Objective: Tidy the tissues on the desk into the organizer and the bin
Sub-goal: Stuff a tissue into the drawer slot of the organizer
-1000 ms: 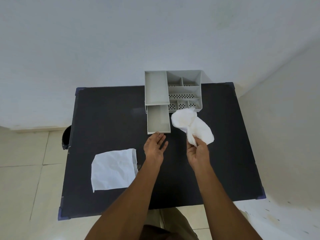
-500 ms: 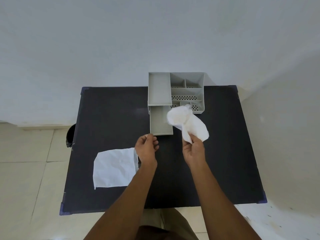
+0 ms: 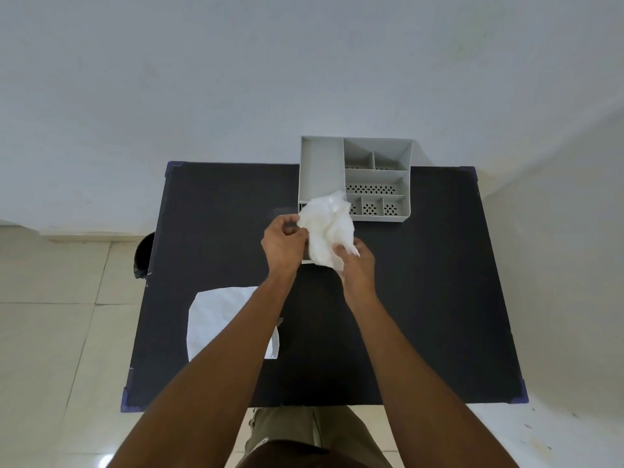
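A crumpled white tissue (image 3: 326,228) hangs in the air between both hands, just in front of the grey organizer (image 3: 320,167). My left hand (image 3: 282,243) pinches its upper left edge. My right hand (image 3: 358,266) grips its lower right part. The tissue and hands hide most of the organizer's pulled-out drawer. A second white tissue (image 3: 216,319) lies flat on the black desk (image 3: 422,298) at the front left, partly under my left forearm. A dark bin (image 3: 143,255) stands on the floor beside the desk's left edge.
The organizer stands at the desk's back edge against a white wall, with several small perforated compartments on its right side. Another wall runs close along the desk's right side. Pale floor tiles lie to the left and in front.
My left hand has risen from the desk and taken hold of the tissue's left edge. My right hand has carried the tissue left, over the drawer.
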